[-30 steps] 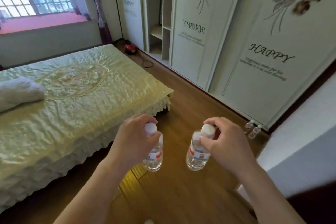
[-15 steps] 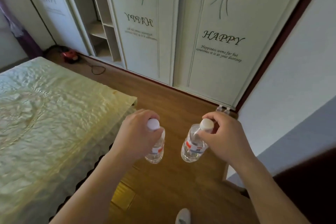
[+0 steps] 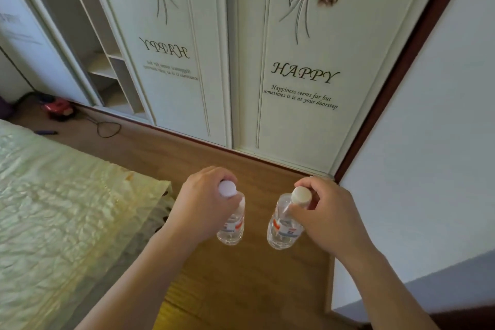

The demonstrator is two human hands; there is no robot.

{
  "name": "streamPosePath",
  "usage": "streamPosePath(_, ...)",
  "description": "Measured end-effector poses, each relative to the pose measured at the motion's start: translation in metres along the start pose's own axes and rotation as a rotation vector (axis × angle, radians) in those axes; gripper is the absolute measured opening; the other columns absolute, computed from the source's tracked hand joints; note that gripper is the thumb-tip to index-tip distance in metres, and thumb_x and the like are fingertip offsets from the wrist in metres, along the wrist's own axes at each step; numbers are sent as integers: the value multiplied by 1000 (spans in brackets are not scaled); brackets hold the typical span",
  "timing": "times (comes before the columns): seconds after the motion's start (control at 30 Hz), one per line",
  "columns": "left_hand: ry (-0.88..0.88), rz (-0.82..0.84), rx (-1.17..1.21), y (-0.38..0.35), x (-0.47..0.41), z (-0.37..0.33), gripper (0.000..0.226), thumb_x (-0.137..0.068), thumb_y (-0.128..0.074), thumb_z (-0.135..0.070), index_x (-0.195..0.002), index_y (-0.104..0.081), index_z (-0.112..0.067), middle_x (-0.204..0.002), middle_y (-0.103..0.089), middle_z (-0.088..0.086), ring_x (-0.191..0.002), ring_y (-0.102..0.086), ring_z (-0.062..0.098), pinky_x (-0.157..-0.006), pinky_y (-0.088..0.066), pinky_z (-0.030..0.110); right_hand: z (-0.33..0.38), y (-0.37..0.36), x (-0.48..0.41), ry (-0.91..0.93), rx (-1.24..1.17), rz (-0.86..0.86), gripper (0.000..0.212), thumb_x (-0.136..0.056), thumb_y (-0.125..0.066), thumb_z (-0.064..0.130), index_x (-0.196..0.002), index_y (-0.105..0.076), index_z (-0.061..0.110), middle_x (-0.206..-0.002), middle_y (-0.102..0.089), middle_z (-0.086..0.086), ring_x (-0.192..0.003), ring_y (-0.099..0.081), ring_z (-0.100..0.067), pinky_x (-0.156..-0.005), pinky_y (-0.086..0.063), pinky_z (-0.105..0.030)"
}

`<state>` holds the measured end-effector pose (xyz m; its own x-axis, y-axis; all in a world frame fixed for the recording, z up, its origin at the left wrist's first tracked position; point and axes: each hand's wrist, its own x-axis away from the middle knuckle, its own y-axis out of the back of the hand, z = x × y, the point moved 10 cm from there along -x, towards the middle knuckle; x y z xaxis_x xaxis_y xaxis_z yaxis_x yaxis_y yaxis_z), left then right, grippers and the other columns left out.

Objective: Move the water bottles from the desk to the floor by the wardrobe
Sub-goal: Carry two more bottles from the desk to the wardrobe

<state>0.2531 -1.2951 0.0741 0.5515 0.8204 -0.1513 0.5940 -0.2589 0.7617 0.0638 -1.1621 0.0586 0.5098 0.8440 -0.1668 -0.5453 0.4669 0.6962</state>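
Left hand (image 3: pixel 203 203) fingers curl round the left bottle (image 3: pixel 232 225) neck under its cap. Right hand (image 3: pixel 325 215) pinches the right bottle (image 3: pixel 282 228) neck the same way. Both hang upright above the floor (image 3: pixel 241 276), near the wardrobe (image 3: pixel 300 115).

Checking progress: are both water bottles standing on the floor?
No: the left hand grips the left bottle and the right hand the right bottle, both held above the floor.
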Motion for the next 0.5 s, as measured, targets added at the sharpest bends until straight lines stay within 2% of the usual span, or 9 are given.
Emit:
streamPosePath(0.3,-41,112,47,-61,-153,-5,22,-74,-74,-35,-90,-59,-39,-85,-60,-22,-78,-58,1,-60,-41,14,-62,5,-121,-128,44,-9,31,-76,-77,24,-95,-60,40,-91,-62,24,-86,-60,-2,-72,-56,-25)
streamPosePath(0.5,-128,234,61,-119,-254,-3,20,-72,-73,-36,-86,-57,-39,-82,-59,-21,-75,-56,0,-59,-41,17,-117,-3,-197,-252,99,-65,36,-73,-79,26,-89,-54,46,-87,-59,27,-81,-59,0,-66,-52,-18)
